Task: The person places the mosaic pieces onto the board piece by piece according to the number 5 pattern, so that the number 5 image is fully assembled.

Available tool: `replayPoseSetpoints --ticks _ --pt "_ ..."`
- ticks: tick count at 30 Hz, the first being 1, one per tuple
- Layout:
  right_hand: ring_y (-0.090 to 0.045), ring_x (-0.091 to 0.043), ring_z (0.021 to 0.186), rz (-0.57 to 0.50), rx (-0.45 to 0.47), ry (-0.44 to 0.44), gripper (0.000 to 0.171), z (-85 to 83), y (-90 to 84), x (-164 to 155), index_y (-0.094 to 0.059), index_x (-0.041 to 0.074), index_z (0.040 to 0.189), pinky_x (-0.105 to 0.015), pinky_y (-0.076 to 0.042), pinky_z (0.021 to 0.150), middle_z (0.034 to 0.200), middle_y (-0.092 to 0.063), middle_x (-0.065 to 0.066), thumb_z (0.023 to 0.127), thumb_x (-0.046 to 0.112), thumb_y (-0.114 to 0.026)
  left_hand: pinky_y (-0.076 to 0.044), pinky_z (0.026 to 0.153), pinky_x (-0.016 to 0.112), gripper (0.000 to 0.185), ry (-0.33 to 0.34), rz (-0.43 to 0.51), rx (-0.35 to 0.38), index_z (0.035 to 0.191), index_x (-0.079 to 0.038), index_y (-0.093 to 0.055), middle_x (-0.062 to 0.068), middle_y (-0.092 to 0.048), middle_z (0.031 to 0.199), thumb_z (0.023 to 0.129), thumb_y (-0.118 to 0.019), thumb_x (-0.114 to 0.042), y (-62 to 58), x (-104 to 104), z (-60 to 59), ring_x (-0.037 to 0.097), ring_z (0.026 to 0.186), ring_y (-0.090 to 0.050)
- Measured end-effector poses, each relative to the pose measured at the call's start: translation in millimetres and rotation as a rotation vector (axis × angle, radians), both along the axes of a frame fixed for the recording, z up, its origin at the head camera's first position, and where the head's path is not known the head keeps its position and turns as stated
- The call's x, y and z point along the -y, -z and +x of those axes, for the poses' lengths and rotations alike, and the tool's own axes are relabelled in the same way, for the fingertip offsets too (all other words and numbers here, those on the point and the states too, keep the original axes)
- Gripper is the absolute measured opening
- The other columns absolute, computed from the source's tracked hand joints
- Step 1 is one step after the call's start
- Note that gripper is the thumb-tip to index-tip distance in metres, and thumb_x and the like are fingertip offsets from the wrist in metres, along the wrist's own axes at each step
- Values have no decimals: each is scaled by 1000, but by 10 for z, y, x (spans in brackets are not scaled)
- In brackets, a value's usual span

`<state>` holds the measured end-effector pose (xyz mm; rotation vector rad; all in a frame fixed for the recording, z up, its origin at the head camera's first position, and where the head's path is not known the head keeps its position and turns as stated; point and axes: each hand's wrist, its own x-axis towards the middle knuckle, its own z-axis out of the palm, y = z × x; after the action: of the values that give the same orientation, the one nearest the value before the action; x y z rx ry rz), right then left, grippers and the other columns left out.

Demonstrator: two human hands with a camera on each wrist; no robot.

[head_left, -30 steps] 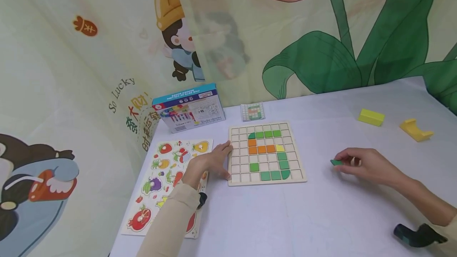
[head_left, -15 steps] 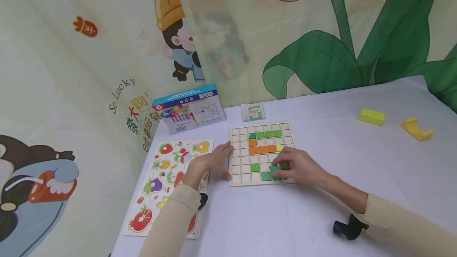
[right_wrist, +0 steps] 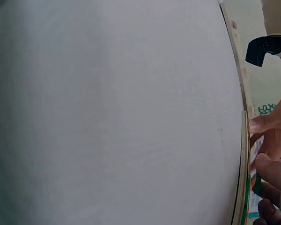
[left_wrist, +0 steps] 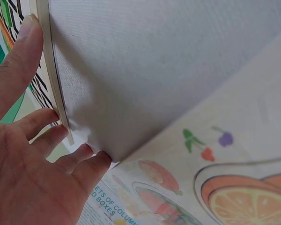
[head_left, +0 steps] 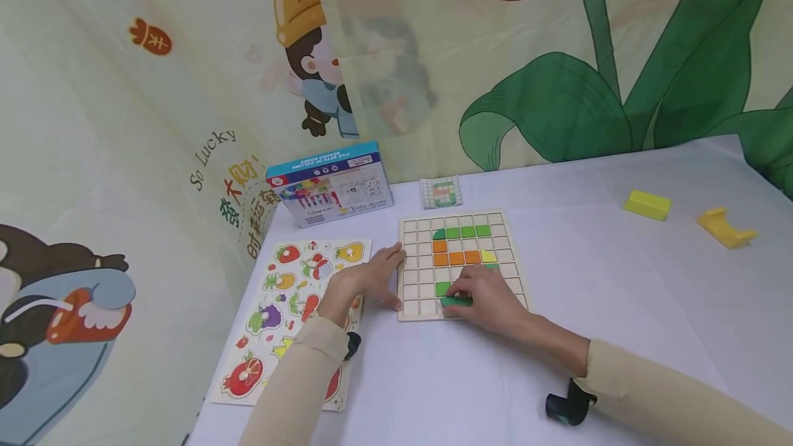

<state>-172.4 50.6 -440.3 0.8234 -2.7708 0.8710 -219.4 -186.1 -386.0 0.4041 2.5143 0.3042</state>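
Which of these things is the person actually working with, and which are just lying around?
In use: grid board, green tile pinched by the right hand, left hand steadying the board's edge.

Lying about: fruit puzzle, blue box, pattern card, yellow block, yellow bracket.

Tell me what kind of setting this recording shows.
Probably a children's play corner: a cartoon-printed curtain behind a white table holding a fruit puzzle, a wooden grid board and a toy box.
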Motion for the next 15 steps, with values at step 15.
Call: replayPoseSetpoints --ticks 15 --pt "-45 -8 78 121 -89 19 29 10 -4 97 -76 24 81 -30 -31 74 77 -54 12 62 43 -88 -18 123 46 96 -3 -5 1 155 -15 -22 1 -4 165 80 -79 -31 -21 -12 17 26 153 -5"
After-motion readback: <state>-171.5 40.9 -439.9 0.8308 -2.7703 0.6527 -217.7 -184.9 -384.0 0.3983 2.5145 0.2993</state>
